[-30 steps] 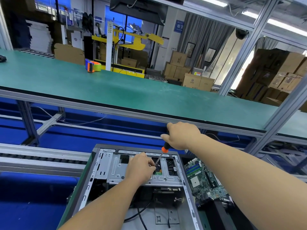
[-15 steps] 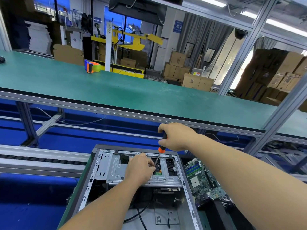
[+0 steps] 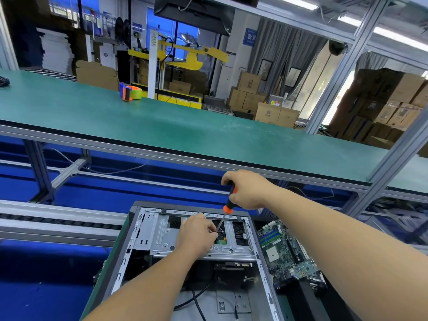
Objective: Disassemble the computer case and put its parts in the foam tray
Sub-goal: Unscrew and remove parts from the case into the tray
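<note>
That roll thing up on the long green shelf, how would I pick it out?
Find the long green shelf running across above the open computer case. Near its far edge, toward the left, sits the tape dispenser: an orange and blue holder with a green roll, the only brightly coloured thing on that shelf.

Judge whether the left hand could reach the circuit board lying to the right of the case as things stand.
Probably not freely: the left hand steadies the screwdriver shaft inside the case, and the right forearm crosses above the circuit board.
</note>
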